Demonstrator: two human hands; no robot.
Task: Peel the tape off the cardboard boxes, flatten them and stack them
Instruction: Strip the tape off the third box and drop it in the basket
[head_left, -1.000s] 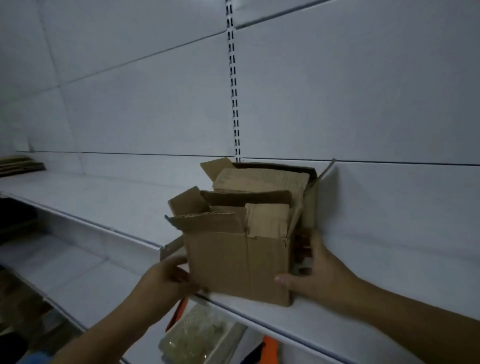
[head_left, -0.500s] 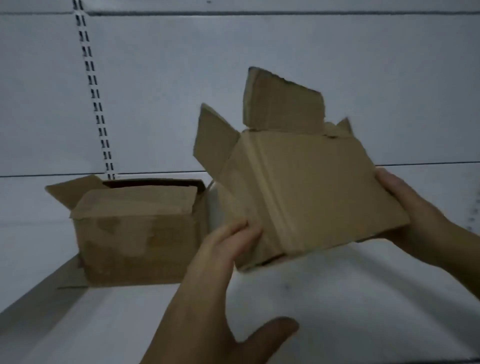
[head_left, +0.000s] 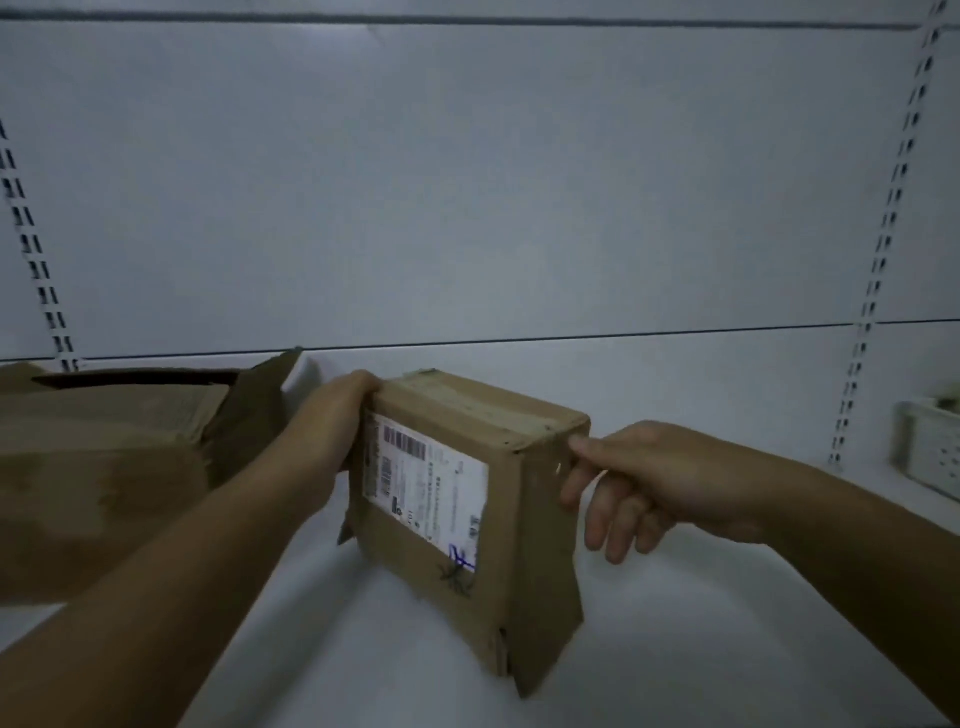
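Note:
A small cardboard box stands on the white shelf in the middle of the view, with its taped side up and a white shipping label facing me. My left hand grips its upper left edge. My right hand touches the box's upper right corner with thumb and forefinger pinched at the tape end; the other fingers hang loose. A strip of tape runs across the top face.
A larger open cardboard box with flaps up sits on the shelf at the left, close to my left forearm. A pale plastic basket stands at the far right. Slotted uprights run up the white back wall.
The small box was held up tilted in the air with its flaps up. Now it stands on the shelf turned over, label toward me, and my right hand has shifted to its top right corner.

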